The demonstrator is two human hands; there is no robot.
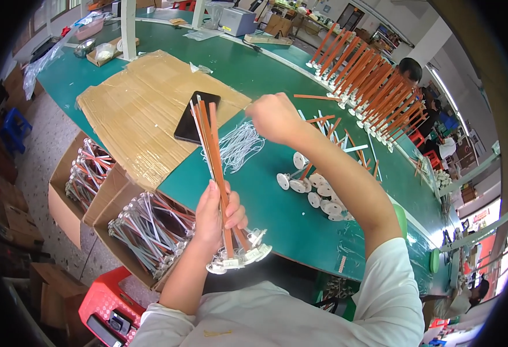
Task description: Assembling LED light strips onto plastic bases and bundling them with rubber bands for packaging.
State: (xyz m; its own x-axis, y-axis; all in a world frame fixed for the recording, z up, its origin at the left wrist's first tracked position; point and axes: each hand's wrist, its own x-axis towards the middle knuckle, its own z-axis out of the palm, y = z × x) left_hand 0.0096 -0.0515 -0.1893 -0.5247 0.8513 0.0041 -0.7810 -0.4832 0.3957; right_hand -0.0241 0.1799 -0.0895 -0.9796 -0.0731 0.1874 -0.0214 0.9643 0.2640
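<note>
My left hand (216,217) is wrapped round a bundle of long, flat orange-brown and white strips (214,144). The strips stand nearly upright, with white round discs (239,260) fanned out below the hand. Up and to the right, my right hand (274,118) is closed in a fist over the table; what its fingers pinch, if anything, cannot be made out. Between the bundle and that hand lies a loose heap of thin white strings (239,147). Behind the bundle, a black flat tablet-like slab (186,127) rests partly on a cardboard sheet (129,107).
More disc-ended strips (323,196) lie under my right forearm on the green table (254,202). Rows of them (358,75) stand leaning at the far right, near another person (410,69). Cardboard boxes (100,228) of strips sit at left, beside a red stool (98,292).
</note>
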